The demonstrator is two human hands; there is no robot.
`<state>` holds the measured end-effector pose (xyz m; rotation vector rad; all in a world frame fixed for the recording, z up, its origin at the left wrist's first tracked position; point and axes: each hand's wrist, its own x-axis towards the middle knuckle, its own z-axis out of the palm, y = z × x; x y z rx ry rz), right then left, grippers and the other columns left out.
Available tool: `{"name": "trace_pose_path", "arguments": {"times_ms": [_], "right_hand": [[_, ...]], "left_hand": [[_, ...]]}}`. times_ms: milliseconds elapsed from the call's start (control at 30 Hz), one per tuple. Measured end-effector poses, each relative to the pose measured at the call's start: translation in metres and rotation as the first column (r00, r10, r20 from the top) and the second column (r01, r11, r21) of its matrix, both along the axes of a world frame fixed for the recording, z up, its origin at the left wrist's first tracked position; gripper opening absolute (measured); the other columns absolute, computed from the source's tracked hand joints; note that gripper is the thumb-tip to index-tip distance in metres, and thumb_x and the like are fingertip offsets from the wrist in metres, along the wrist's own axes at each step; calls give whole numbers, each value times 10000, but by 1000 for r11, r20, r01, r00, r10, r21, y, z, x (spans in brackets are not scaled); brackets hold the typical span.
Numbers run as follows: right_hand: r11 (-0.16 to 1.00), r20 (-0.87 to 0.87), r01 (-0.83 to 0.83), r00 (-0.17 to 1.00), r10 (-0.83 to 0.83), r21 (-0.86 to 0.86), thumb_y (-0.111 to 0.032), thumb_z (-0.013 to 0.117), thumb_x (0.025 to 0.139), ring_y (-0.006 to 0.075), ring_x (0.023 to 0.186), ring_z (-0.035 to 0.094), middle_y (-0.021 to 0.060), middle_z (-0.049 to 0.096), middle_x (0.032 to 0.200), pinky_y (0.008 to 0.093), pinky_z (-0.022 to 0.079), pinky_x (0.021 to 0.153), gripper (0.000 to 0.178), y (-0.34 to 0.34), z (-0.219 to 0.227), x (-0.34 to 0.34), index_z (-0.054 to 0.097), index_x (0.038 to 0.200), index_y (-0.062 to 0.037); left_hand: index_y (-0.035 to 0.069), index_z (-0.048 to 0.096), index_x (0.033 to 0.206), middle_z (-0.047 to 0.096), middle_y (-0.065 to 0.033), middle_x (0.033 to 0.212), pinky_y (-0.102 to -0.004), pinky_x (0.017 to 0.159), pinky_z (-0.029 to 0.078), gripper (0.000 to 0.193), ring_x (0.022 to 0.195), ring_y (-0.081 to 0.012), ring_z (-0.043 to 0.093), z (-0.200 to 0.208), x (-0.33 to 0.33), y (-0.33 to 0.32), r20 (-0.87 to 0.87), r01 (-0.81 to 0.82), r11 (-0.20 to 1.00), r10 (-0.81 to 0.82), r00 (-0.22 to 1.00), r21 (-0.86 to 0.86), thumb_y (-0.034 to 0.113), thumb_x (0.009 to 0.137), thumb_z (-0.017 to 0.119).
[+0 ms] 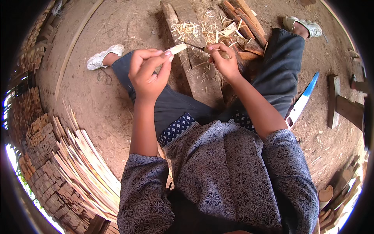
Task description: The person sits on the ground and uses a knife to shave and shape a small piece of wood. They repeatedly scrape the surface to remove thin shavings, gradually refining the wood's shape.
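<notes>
Evidently seated low above bare earth (109, 124), the person works with both hands raised over a rough plank (202, 80) that runs away between the spread legs. The left hand (150, 74) pinches a short piece of pale wood (179, 48) between thumb and fingers, its free end pointing right, toward the other hand. The right hand (225, 64) grasps a slim knife (200, 47) by its wooden handle, and the narrow dark blade reaches left to the free end of the wood; whether the edge touches it cannot be told. Both hands, and the wood with them, are above the plank, on whose far part curled shavings (189, 30) are strewn. Just right of the plank, near the right hand, brown wooden sticks (249, 23) lie in a loose heap with more shavings around them. Outside the right leg, a saw blade (303, 100), white with a blue end, rests at a slant on the ground. To the person's left, long pale strips (87, 163) lie bundled beside a tall stack of cut wood (46, 156). White shoes (107, 56) cover both feet, below dark trousers (278, 58), and the patterned shirt (218, 167) has sleeves ending near the elbows.
</notes>
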<state>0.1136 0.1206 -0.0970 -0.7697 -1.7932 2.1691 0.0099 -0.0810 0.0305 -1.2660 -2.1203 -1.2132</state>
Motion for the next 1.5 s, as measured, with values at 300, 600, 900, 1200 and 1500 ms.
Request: {"name": "trace_pose_path", "arguments": {"times_ms": [300, 600, 900, 1200, 1500], "right_hand": [[977, 117, -127, 987, 107, 174, -172, 656, 983, 113, 913, 690, 85, 763, 1062, 274, 556, 799, 171, -5, 14, 2, 709, 989, -10], [990, -237, 23, 970, -56, -139, -125, 638, 999, 27, 693, 544, 49, 720, 862, 217, 449, 622, 158, -10, 66, 4, 734, 1031, -4], [998, -23, 10, 1000, -11, -59, -145, 639, 1000, 73, 705, 612, 75, 754, 1082, 240, 498, 607, 143, -5, 0, -1, 714, 1022, -26], [976, -204, 193, 964, -170, 100, -128, 649, 992, 118, 909, 664, 59, 740, 928, 279, 528, 848, 167, -14, -11, 8, 733, 999, 16], [976, -214, -45, 977, -2, -212, -108, 648, 981, 40, 680, 570, -4, 695, 787, 221, 446, 592, 147, -1, 82, 17, 750, 1009, -5]], "left_hand": [[57, 769, 922, 634, -66, 955, -294, 689, 579, 219, 869, -196, 700, 2, 1, 4, 27, 68, 998, -67, 997, -13, -71, 757, 836], [44, 753, 896, 609, -86, 1006, -263, 689, 612, 212, 894, -191, 710, -3, 8, -8, 22, 66, 998, -65, 998, -16, -101, 757, 822], [48, 751, 876, 605, -66, 994, -277, 696, 613, 217, 900, -201, 711, -1, 16, -15, 32, 69, 995, -67, 997, -67, -112, 741, 808], [47, 737, 880, 599, -81, 1001, -272, 702, 618, 217, 906, -200, 712, -3, 16, -10, 55, 109, 994, -108, 993, -17, -108, 749, 815], [14, 733, 913, 621, -88, 1000, -331, 769, 593, 232, 913, -237, 697, -7, 16, -12, 51, 86, 996, -86, 995, -1, -129, 744, 805]]}}
